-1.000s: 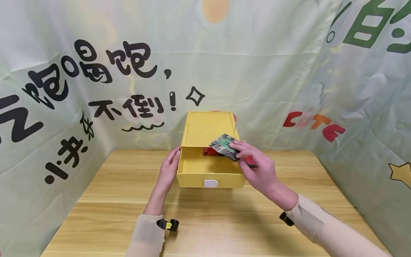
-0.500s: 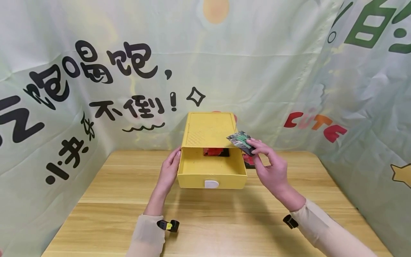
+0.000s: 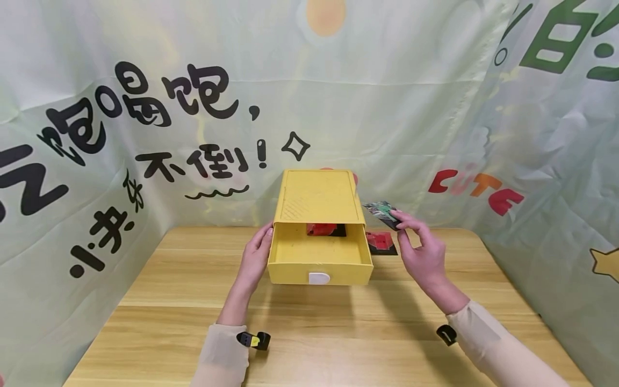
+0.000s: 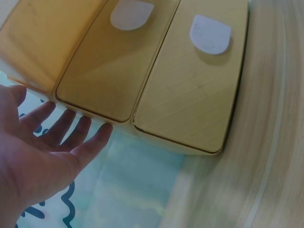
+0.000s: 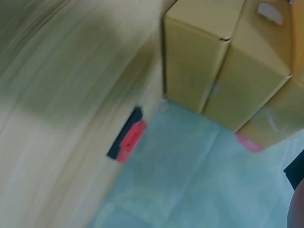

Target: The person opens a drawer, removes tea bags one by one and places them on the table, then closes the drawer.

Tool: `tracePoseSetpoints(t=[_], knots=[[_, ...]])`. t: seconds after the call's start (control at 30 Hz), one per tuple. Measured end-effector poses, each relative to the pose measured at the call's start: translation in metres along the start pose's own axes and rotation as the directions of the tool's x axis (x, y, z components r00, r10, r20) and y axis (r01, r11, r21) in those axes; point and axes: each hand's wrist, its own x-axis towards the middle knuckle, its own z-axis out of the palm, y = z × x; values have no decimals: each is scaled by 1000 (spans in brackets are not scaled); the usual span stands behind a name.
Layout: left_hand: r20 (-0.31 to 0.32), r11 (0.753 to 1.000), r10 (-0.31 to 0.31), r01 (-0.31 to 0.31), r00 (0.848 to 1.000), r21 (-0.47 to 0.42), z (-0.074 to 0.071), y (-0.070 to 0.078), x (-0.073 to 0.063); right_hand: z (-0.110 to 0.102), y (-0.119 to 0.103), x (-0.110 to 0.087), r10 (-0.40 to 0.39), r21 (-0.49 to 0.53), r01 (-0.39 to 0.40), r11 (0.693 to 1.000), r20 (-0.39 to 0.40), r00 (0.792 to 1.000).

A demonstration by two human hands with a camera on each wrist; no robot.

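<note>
A yellow drawer unit (image 3: 319, 196) stands on the table with its top drawer (image 3: 319, 273) pulled out. My left hand (image 3: 253, 253) touches the unit's left side; in the left wrist view its fingers (image 4: 95, 142) are fairly straight. Right of the unit, my right hand (image 3: 424, 252) pinches a small flat packet (image 3: 383, 213) with dark and green print, held above the table. Inside the drawer, toward the back, lies a red and black packet (image 3: 321, 229). Another red and black packet (image 3: 382, 242) lies on the table beside the unit. The right wrist view catches only a fingertip and the held packet's dark corner (image 5: 296, 170).
Two lower drawers with white tabs (image 4: 210, 35) are closed in the left wrist view. The wooden table (image 3: 309, 333) reaches back to a printed cloth (image 3: 387, 118), which hangs behind and along both sides.
My right hand has carried the green-printed packet rightward from over the open drawer to beyond the unit's right side, uncovering the red packets. The left hand has stayed in place.
</note>
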Motion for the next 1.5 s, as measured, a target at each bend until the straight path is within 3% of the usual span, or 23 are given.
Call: tracePoseSetpoints(t=[0.57, 0.93, 1.07, 1.27, 1.5], knots=[[19, 1000, 16, -16, 1000, -12, 0, -1, 1, -20, 51, -24, 88, -229, -61, 972, 108, 990], [23, 1000, 12, -11, 1000, -24, 0, -1, 2, -28, 78, -38, 158, -347, -73, 935, 223, 962], [15, 1000, 17, -17, 1000, -11, 0, -2, 2, -31, 87, -44, 216, -386, -102, 917, 266, 939], [15, 1000, 20, -20, 1000, -17, -1, -2, 2, -35, 97, -49, 324, -448, -153, 881, 335, 885], [12, 1000, 14, -14, 1000, -10, -1, 0, 1, -39, 108, -53, 366, -477, -155, 865, 390, 845]])
